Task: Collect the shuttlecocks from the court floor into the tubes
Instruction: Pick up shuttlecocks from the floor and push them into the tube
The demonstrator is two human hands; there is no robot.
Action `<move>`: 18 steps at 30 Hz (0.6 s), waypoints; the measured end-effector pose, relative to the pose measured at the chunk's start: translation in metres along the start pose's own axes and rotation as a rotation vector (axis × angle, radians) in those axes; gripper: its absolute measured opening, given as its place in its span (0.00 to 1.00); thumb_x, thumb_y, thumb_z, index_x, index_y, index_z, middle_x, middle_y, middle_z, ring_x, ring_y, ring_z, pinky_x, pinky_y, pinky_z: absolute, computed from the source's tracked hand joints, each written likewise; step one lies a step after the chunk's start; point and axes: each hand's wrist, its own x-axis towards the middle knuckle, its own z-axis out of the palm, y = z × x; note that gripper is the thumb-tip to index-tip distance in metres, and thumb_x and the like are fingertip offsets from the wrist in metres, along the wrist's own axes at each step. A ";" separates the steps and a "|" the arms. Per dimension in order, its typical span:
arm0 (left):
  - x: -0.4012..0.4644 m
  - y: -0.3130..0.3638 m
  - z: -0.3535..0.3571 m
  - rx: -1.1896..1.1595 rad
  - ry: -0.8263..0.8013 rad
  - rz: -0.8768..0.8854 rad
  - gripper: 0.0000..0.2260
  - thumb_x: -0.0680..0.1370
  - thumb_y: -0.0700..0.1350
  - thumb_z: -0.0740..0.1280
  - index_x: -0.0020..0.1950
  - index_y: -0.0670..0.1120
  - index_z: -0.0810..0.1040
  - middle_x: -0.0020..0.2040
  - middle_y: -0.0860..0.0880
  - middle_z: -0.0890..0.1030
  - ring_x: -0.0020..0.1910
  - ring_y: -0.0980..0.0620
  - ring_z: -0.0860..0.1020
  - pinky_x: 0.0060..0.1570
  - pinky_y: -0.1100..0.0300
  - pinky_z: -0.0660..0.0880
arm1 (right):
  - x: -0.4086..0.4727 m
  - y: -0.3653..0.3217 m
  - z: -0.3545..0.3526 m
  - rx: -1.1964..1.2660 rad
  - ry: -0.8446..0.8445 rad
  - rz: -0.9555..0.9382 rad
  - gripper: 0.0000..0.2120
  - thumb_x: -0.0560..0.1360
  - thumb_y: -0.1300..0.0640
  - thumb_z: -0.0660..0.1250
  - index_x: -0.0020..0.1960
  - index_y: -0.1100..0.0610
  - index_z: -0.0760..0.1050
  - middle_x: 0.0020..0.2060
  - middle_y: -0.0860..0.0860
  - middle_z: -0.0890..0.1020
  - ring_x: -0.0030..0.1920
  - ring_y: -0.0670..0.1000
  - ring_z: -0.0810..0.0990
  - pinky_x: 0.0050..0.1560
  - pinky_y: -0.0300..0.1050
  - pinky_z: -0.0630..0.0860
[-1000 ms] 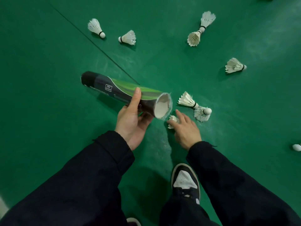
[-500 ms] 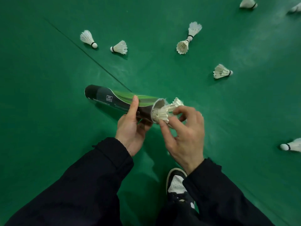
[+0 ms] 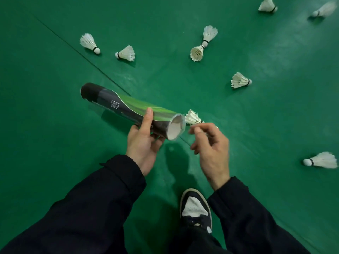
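**Tube held over the court, shuttlecocks scattered on the floor**

The left hand [image 3: 145, 142] grips a dark tube [image 3: 128, 109] with a green swirl on its side, fingers curled under it and the thumb lying along the top. The tube is held off the green court floor [image 3: 45, 134], roughly level, its capped dark end pointing away to the left and its open mouth [image 3: 175, 129] turned toward the right hand. The inside of the mouth shows pale; whether anything sits deeper in cannot be told.

The right hand [image 3: 211, 149] hangs just beside the mouth with its fingers [image 3: 195, 130] loosely bent and holding nothing. Just past the rim of the tube, partly hidden by it and by the right hand, a shuttlecock [image 3: 192, 117] lies on the floor with its feathers toward the tube.

More shuttlecocks lie well apart on the floor. Two are at the upper left, one with its cork to the lower right [image 3: 89, 42] and one just beside it [image 3: 126, 53]. Farther right a pair [image 3: 203, 44] lies touching end to end. A single one [image 3: 239, 81] rests right of centre, another [image 3: 322, 160] near the right edge, and two more [image 3: 266, 5] sit at the top right corner, one of them blurred.

A thin dark line [image 3: 82, 55] crosses the floor diagonally and passes under the tube. Both arms wear dark sleeves [image 3: 91, 208], and a dark-and-white shoe [image 3: 195, 209] stands on the floor between them.
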 end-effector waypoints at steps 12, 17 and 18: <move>-0.005 -0.014 0.015 0.008 -0.053 -0.163 0.29 0.79 0.55 0.71 0.73 0.37 0.75 0.63 0.42 0.84 0.61 0.45 0.83 0.62 0.48 0.81 | 0.021 0.121 -0.074 -1.083 -0.209 0.271 0.20 0.76 0.52 0.73 0.62 0.56 0.69 0.52 0.58 0.79 0.43 0.57 0.77 0.43 0.50 0.76; -0.003 -0.013 0.016 0.010 -0.045 -0.181 0.27 0.79 0.55 0.71 0.71 0.37 0.77 0.67 0.39 0.82 0.67 0.42 0.80 0.61 0.48 0.82 | -0.008 0.076 -0.085 -0.287 -0.176 0.568 0.33 0.78 0.59 0.72 0.79 0.49 0.64 0.61 0.58 0.83 0.56 0.52 0.84 0.56 0.44 0.80; -0.004 -0.012 0.016 0.009 -0.053 -0.177 0.27 0.80 0.55 0.71 0.70 0.37 0.77 0.67 0.39 0.82 0.67 0.42 0.80 0.61 0.48 0.82 | -0.009 0.054 -0.082 0.059 -0.032 0.557 0.31 0.78 0.62 0.71 0.78 0.50 0.67 0.58 0.57 0.85 0.56 0.50 0.85 0.56 0.42 0.81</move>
